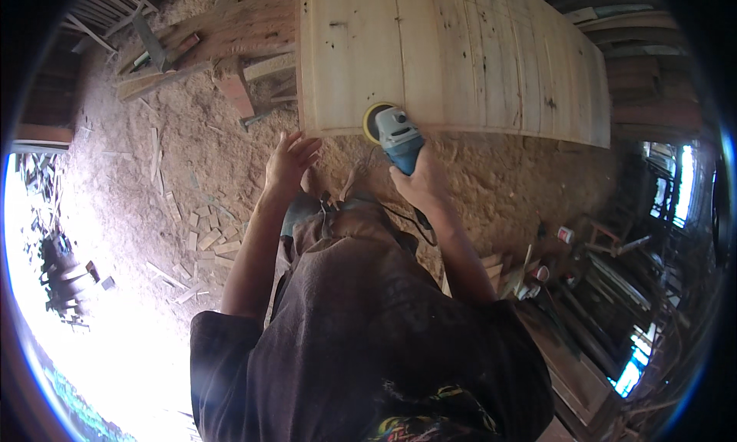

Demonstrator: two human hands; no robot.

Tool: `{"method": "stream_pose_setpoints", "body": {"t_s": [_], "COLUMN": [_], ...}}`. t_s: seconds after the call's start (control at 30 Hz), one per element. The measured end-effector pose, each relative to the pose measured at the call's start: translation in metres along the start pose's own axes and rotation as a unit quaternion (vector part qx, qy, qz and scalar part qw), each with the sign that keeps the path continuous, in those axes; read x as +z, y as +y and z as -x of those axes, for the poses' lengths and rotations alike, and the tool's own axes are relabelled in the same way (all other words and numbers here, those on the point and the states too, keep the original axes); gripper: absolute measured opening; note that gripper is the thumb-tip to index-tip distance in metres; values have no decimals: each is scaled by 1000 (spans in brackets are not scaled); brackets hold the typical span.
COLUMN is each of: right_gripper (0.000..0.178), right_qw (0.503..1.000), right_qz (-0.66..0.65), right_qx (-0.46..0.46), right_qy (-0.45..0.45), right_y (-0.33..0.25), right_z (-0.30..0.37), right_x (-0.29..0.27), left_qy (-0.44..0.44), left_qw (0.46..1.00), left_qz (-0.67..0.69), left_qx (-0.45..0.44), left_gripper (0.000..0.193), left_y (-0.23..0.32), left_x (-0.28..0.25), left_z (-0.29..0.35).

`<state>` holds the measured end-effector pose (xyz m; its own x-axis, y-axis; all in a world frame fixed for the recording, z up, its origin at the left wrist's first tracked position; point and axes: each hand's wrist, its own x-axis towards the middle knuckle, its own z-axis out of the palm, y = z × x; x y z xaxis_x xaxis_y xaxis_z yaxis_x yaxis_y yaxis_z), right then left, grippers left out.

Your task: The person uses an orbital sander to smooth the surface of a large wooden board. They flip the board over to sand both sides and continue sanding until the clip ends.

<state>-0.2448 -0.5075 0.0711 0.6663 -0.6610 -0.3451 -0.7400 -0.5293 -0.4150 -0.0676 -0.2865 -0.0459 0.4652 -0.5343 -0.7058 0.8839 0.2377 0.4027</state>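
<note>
The right hand (pixel 422 179) was wrapped around the rear body of the blue-and-grey sander (pixel 401 139); its yellow-rimmed disc (pixel 367 119) sat just ahead of that hand, at the near edge of the pale wooden panel (pixel 476 66), which stretched beyond both hands; the left hand (pixel 289 164) held nothing, fingers loosely spread, near the panel's closest left corner, whether touching I could not tell; wood offcuts (pixel 219 233) lay left of that forearm; sanding along the edge seemed the step in hand; the next move likely called for a steady right grip and a flat disc
</note>
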Motion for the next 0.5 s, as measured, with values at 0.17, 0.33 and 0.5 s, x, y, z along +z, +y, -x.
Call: {"method": "stream_pose_setpoints", "body": {"t_s": [0.17,0.33,0.5], "right_gripper": [69,59,60], "right_qw": [997,978,971], "right_qz": [-8,-126,-166], "right_qx": [64,142,162], "right_qy": [46,85,53], "right_y": [52,114,85], "right_z": [-8,-11,21], "right_x": [-33,-85,-76], "left_qy": [32,12,19], "left_qw": [999,1000,1000], "left_qz": [-4,-6,-9], "left_qx": [13,22,-1], "left_gripper": [62,62,66], "left_y": [-4,-7,-13], "left_x": [-3,-8,-16], "left_z": [2,1,12]}}
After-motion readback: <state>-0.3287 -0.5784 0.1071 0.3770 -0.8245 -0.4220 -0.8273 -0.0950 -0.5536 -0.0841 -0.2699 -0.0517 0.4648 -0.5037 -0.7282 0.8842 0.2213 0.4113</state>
